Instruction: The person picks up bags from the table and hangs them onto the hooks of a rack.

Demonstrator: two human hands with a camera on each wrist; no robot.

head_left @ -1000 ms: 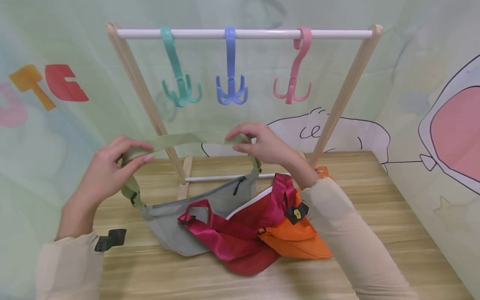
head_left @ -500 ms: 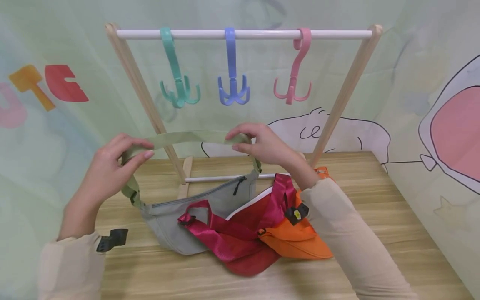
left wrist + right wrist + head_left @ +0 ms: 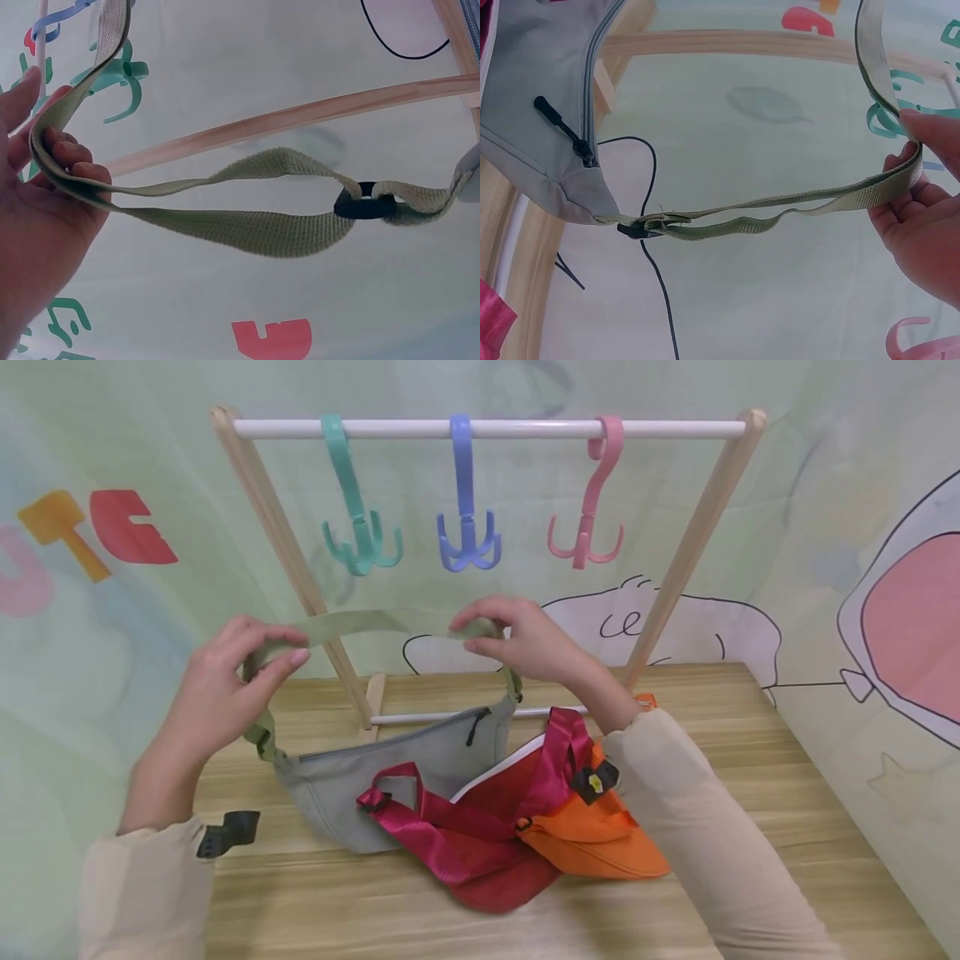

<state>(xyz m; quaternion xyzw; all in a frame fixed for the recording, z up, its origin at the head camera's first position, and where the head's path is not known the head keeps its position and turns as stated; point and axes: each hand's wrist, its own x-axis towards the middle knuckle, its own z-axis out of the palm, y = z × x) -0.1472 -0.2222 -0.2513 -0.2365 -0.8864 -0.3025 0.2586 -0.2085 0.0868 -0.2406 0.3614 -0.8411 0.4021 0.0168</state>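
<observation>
Left grip (image 3: 228,685) and right grip (image 3: 532,639) hold green strap (image 3: 352,623); gray bag (image 3: 341,806) below it, partly behind red bag (image 3: 498,856). Advisable: raise both ends evenly, so red bag isn't dragged

Gray bag (image 3: 337,793) partly behind red bag (image 3: 502,885). Orange bag (image 3: 600,853) partly behind right sleeve (image 3: 712,835). Head view cuts off left sleeve (image 3: 148,893).
</observation>
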